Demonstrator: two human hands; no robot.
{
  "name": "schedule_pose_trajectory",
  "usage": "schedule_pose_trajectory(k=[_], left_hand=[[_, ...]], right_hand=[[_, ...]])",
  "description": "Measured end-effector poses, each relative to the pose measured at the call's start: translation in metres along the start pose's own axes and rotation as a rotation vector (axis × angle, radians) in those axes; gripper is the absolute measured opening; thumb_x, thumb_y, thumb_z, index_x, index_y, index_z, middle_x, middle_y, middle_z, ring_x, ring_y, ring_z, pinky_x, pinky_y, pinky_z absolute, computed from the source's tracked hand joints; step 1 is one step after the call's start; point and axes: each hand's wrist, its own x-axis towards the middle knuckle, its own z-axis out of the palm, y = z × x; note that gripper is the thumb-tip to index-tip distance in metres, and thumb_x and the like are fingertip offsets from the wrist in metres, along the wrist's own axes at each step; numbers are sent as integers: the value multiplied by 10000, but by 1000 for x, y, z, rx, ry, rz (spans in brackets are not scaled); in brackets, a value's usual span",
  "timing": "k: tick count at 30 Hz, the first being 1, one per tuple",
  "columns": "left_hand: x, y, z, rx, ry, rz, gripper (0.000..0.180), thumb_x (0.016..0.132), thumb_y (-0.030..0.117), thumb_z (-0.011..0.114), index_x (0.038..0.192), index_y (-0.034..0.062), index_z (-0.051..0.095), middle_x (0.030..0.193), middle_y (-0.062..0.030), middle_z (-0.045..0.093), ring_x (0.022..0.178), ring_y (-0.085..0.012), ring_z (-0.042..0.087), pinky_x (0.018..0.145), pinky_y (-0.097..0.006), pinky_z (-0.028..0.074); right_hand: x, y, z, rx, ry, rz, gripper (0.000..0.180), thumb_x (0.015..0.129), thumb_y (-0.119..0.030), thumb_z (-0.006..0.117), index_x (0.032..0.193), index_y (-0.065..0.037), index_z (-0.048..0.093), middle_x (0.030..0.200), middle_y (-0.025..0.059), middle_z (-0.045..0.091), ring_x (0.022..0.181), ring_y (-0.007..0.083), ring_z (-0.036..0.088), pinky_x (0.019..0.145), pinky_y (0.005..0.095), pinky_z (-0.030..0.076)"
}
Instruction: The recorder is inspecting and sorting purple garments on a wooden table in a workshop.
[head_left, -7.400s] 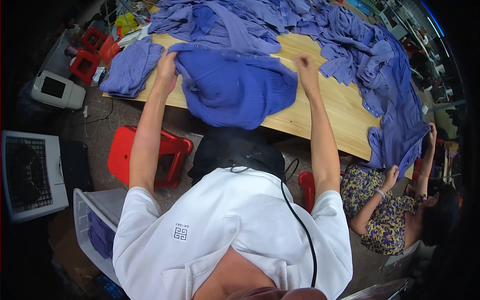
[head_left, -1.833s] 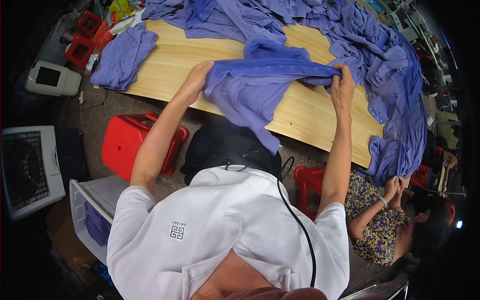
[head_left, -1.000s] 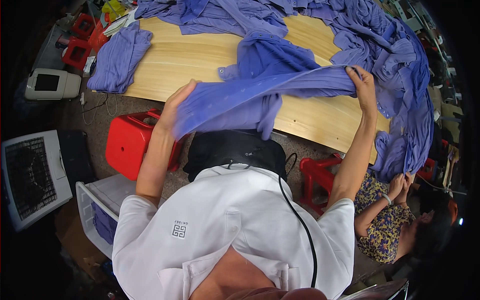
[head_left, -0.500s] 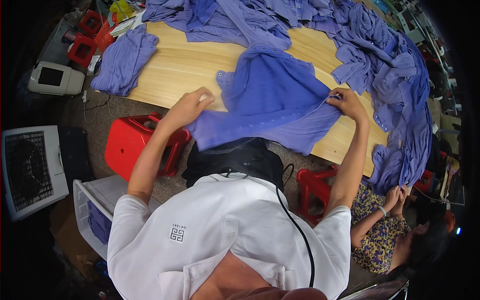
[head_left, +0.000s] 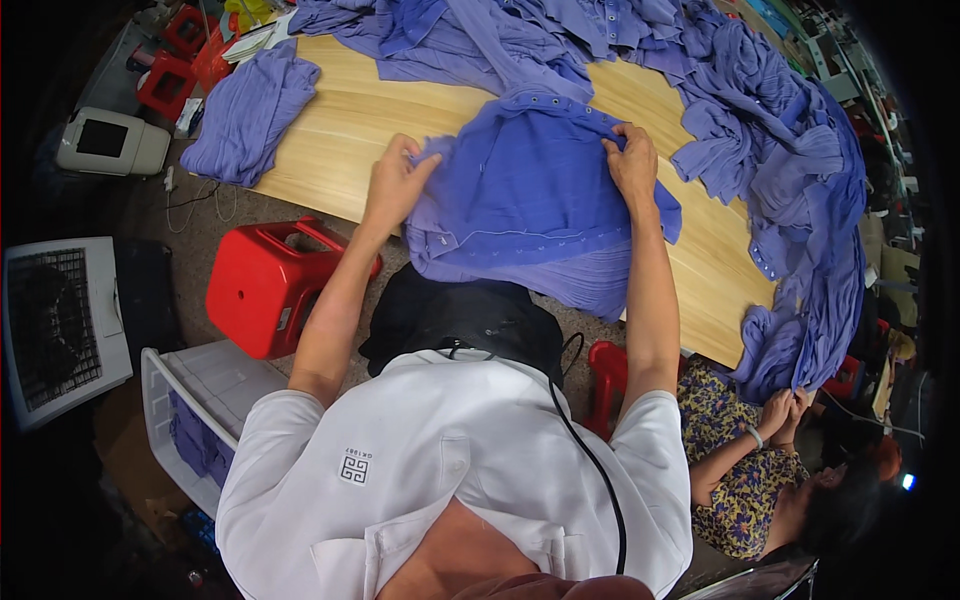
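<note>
A violet-blue garment with metal eyelets or snaps along its far edge lies over the front of the table, its near part hanging over the edge towards my lap. My left hand has thumb and fingers at the garment's left edge, pinching a slightly blurred bit of cloth. At the far right corner, my right hand grips the edge between thumb and fingers. A pale stitched line runs across the garment's near fold.
More violet-blue garments are heaped along the wooden table's far and right sides. A folded one lies at the left. Red stools and a white bin stand nearby. At right, a co-worker's hands touch hanging cloth.
Both hands have moved away from me, the right one also leftward, from the near part of the garment to its far edge. The near flap now lies lower and flatter.
</note>
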Motion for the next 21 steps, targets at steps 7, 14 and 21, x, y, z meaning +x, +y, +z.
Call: schedule_pose_trajectory(k=[7, 14, 21], left_hand=[[46, 5, -89, 110, 419, 142, 399, 965, 202, 863, 815, 58, 522, 633, -33, 545, 567, -147, 518, 542, -358, 407], [45, 4, -51, 554, 111, -16, 362, 930, 306, 855, 1140, 61, 691, 890, -172, 767, 904, -447, 755, 811, -536, 585], [86, 4, -18, 615, 140, 220, 565, 949, 480, 827, 1264, 20, 737, 1270, -246, 741, 1186, -434, 705, 982, -533, 566]], right_hand=[[-19, 5, -54, -85, 416, -218, 245, 837, 42, 748, 1064, -50, 759, 997, 152, 675, 945, 373, 664, 855, 455, 535], [-49, 16, -47, -134, 180, 70, 286, 905, -121, 847, 1166, -21, 788, 1125, 181, 710, 1068, 410, 683, 941, 482, 553], [-62, 32, -54, -130, 226, 47, 398, 928, -219, 864, 1191, 63, 767, 1292, 240, 716, 1182, 428, 678, 1027, 485, 550]])
